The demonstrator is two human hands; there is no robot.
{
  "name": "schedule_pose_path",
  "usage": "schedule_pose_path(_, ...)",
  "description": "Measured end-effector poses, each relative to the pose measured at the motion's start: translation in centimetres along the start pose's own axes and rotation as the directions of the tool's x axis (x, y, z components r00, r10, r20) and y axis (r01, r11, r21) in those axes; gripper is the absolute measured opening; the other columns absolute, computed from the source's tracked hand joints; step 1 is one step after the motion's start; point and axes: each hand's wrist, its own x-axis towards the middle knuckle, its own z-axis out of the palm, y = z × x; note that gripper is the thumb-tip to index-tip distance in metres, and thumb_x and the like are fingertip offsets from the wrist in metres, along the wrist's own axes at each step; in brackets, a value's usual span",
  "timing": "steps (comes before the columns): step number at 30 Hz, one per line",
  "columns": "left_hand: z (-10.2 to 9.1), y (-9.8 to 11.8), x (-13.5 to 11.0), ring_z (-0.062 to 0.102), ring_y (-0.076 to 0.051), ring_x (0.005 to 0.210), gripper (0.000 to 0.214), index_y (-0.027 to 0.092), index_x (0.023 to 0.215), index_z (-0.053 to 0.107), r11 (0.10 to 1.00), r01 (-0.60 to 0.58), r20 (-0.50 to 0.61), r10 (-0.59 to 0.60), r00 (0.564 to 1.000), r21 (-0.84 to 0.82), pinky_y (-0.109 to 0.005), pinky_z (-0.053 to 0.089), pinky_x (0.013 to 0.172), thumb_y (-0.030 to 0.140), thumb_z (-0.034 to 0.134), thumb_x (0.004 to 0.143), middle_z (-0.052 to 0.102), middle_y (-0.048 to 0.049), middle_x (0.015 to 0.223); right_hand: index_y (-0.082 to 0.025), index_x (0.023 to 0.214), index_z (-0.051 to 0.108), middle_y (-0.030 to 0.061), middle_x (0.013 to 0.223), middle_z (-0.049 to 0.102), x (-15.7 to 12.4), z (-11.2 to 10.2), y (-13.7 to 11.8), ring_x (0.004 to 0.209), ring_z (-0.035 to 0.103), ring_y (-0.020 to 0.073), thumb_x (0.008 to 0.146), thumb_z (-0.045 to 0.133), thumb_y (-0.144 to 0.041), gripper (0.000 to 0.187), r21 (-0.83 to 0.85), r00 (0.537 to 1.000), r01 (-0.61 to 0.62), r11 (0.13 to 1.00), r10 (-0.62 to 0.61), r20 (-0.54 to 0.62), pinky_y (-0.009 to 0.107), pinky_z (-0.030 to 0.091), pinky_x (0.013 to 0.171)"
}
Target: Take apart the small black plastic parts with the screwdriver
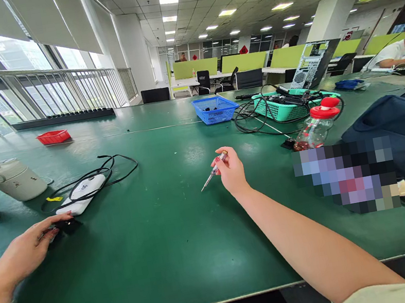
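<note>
A slim screwdriver [213, 172] with a thin metal shaft is pinched in my right hand [232, 171], its tip pointing down and left over the green table [158, 253]. My left hand [27, 250] is at the table's left side, its fingers closed on a small black object [69, 226] whose kind I cannot make out. Just beyond those fingers lies a white power bank [85, 192] with a black cable [120, 159] looped over it.
At the left lies a cream bottle [15, 179], with a red tray [54, 137] farther back. A blue basket [215, 112], a green basket [285, 112] with cables, a red-lidded jar [316, 127] and a dark bag [399, 137] stand to the right. A person [400, 51] sits far right.
</note>
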Motion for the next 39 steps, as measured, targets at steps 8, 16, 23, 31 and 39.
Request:
schedule_pose_path(8, 0.4, -0.2, 0.0, 0.069, -0.028, 0.110, 0.058, 0.020, 0.120, 0.070, 0.999, 0.007, 0.008, -0.008, 1.000, 0.052, -0.038, 0.055, 0.093, 0.038, 0.031, 0.080, 0.072, -0.0055, 0.126, -0.025, 0.102, 0.052, -0.0020, 0.073, 0.064, -0.1, 0.0, -0.1, 0.059, 0.055, 0.0141, 0.085, 0.055, -0.035, 0.020, 0.000, 1.000, -0.002, 1.000, 0.002, 0.008, 0.030, 0.047, 0.059)
schedule_pose_path(16, 0.4, -0.2, 0.0, 0.068, -0.028, 0.111, 0.059, 0.020, 0.120, 0.068, 0.996, -0.048, 0.027, 0.046, 0.999, 0.072, -0.039, 0.054, 0.095, 0.043, 0.031, 0.080, 0.071, -0.0065, 0.127, -0.025, 0.102, 0.051, -0.0020, 0.074, 0.063, -0.1, -0.1, 0.2, 0.059, 0.054, 0.0140, 0.085, 0.057, -0.039, 0.023, 0.004, 1.000, 0.005, 1.000, -0.005, 0.014, 0.030, 0.047, 0.058)
schedule_pose_path(23, 0.8, 0.1, 0.2, 0.067, -0.026, 0.107, 0.053, 0.020, 0.111, 0.070, 0.989, -0.120, 0.006, 0.120, 0.993, 0.090, -0.036, 0.053, 0.096, 0.042, 0.033, 0.080, 0.073, -0.0084, 0.123, -0.024, 0.102, 0.051, -0.0025, 0.074, 0.063, -0.1, -0.1, 0.3, 0.057, 0.053, 0.0129, 0.084, 0.057, -0.041, 0.025, -0.008, 1.000, 0.015, 1.000, -0.015, 0.018, 0.030, 0.047, 0.059)
schedule_pose_path(31, 1.0, 0.9, 0.0, 0.064, -0.030, 0.116, 0.061, 0.017, 0.124, 0.070, 0.976, -0.193, 0.088, 0.184, 0.979, 0.105, -0.042, 0.044, 0.108, 0.047, 0.038, 0.082, 0.072, -0.0115, 0.126, -0.024, 0.102, 0.052, -0.0024, 0.073, 0.064, 0.0, 0.0, 0.3, 0.057, 0.053, 0.0130, 0.083, 0.056, -0.037, 0.024, 0.004, 1.000, 0.007, 1.000, -0.007, 0.008, 0.030, 0.047, 0.059)
schedule_pose_path(39, 0.2, 2.1, -2.2, 0.058, -0.041, 0.125, 0.081, 0.010, 0.148, 0.048, 0.942, 0.169, -0.036, -0.165, 0.986, 0.289, -0.051, 0.047, 0.102, 0.063, 0.040, 0.087, 0.059, -0.0213, 0.142, -0.024, 0.104, 0.053, -0.0022, 0.074, 0.064, 0.0, -0.1, 0.3, 0.060, 0.055, 0.0136, 0.084, 0.057, -0.037, 0.024, 0.002, 1.000, 0.008, 1.000, -0.008, 0.004, 0.030, 0.048, 0.062)
